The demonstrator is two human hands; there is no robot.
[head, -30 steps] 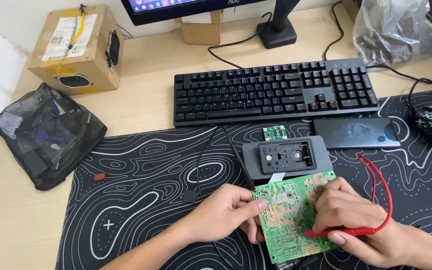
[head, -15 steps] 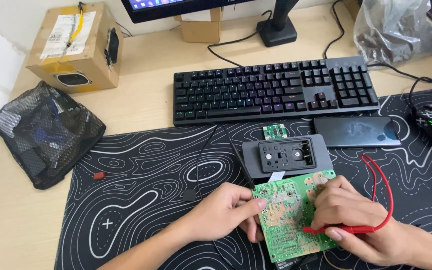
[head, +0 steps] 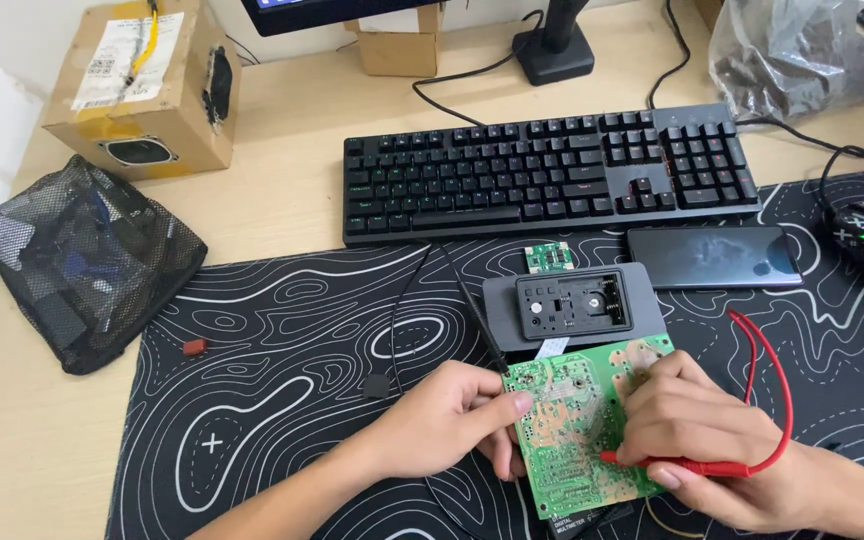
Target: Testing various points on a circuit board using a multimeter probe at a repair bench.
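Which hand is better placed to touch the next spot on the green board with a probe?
Probably the right hand: it holds the red probe over the green circuit board. The left hand grips the board's left edge beside a black lead, steadying it.

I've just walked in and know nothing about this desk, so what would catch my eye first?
Most striking is the green circuit board at the bottom centre of the black patterned mat, with the left hand steadying its edge and the right hand pressing a red probe to it. Behind lies a black keyboard, and a black mesh bag sits at far left.
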